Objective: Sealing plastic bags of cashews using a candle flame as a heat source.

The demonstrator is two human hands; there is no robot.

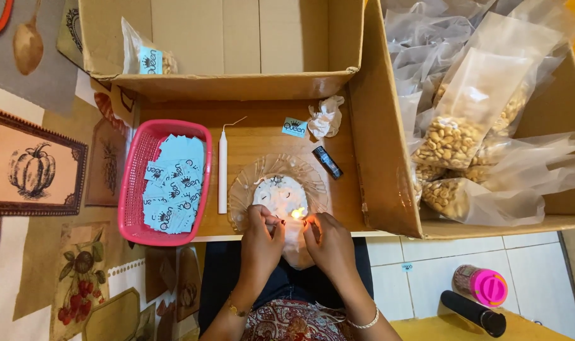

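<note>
My left hand point(261, 241) and my right hand point(329, 245) together pinch a small clear plastic bag point(295, 245) at the near edge of a low wooden table point(265, 134). The bag's top edge is at a small flame point(297, 213) burning on a melted white candle stub point(281, 192) in a clear glass dish point(253, 177). An unlit white candle point(222, 170) lies left of the dish. A black lighter point(327, 162) lies to the dish's right.
A pink basket point(136, 183) holds several light-blue labels. One loose label point(294, 127) and a crumpled tissue point(325, 117) lie behind the dish. A cardboard box point(224, 85) holds one packed bag point(147, 58). Another box point(379, 151) holds several bags of peanuts point(455, 136).
</note>
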